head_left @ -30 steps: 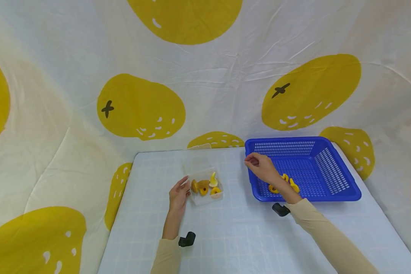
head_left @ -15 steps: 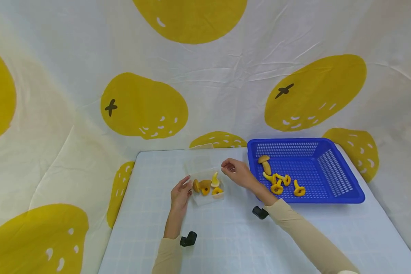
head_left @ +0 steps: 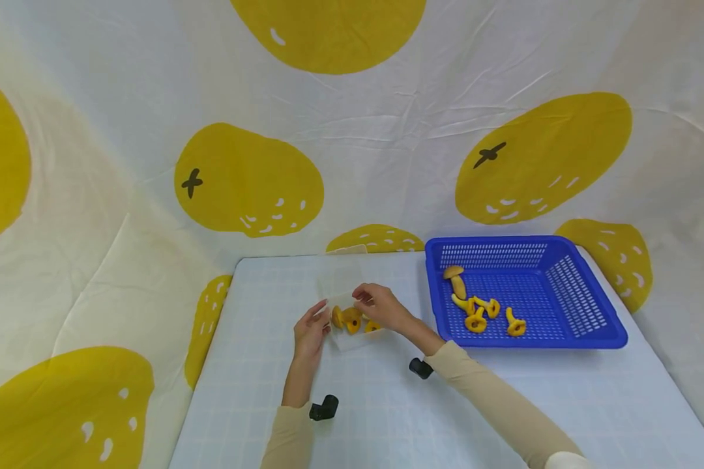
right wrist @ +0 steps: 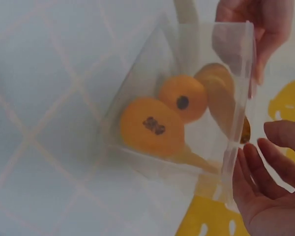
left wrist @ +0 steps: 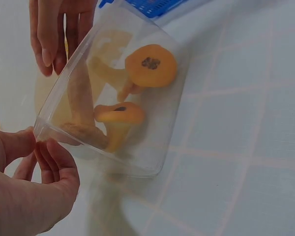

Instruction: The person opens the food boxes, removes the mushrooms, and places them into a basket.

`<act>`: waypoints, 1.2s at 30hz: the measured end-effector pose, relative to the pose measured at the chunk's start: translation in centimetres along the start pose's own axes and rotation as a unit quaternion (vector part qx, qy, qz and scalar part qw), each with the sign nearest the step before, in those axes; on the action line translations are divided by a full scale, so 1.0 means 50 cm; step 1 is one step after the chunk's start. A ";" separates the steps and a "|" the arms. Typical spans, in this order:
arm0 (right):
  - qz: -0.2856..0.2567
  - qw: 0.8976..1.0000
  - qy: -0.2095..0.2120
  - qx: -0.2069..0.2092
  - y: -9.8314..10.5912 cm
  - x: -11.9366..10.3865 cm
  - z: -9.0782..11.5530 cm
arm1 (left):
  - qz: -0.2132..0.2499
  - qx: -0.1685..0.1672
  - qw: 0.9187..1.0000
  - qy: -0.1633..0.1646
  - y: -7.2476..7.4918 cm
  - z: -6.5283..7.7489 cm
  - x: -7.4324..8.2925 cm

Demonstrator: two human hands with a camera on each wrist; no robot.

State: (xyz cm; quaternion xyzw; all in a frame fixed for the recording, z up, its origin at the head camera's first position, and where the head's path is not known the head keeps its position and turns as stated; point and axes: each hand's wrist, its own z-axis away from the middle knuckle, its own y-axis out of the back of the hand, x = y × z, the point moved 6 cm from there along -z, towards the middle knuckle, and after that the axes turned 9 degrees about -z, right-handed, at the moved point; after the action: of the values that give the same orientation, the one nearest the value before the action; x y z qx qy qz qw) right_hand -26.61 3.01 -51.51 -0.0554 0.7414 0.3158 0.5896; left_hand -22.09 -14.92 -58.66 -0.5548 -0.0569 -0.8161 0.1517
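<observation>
A clear plastic box (head_left: pixel 345 343) with toy mushrooms in it stands on the table, its lid (head_left: pixel 336 273) folded back. My left hand (head_left: pixel 309 335) pinches the box's left rim between thumb and fingertips. My right hand (head_left: pixel 384 306) is over the box's right side, thumb and fingers apart at the rim with nothing seen between them. Inside, a brown-capped mushroom (head_left: pixel 337 317) lies at the left, and orange-capped ones, such as this mushroom (right wrist: pixel 152 128), show through the wall. The right hand hides the yellow mushroom at the box's back right in the head view.
A blue plastic basket (head_left: pixel 592 335) stands on the right of the table (head_left: pixel 240 384). In its left half lie a brown mushroom (head_left: pixel 457 283) and several yellow ones, one yellow mushroom (head_left: pixel 514 324) a little apart. A white curtain with yellow fruit prints (head_left: pixel 249 182) hangs behind.
My right hand has moved left from above the basket to the clear box, uncovering the mushrooms in the basket. The left hand stays at the box's rim.
</observation>
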 end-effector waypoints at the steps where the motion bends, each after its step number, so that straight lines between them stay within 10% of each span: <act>1: 0.005 1.000 -0.001 -0.008 -0.008 0.001 -0.002 | 0.001 0.000 1.000 0.000 -0.001 0.000 0.001; 19: 0.056 0.994 -0.013 -0.091 -0.056 0.000 0.001 | 0.004 0.005 1.000 -0.010 -0.001 0.003 0.004; 36: -0.026 0.996 -0.040 -0.069 0.040 -0.010 0.035 | -0.014 0.009 1.000 -0.003 0.001 0.002 0.000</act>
State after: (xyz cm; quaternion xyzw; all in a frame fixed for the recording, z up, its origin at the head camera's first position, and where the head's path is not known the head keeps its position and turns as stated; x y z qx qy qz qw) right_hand -25.89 5.41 -50.45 -0.1028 0.6922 0.3523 0.6214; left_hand -22.01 -14.92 -58.62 -0.5552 -0.0724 -0.8158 0.1450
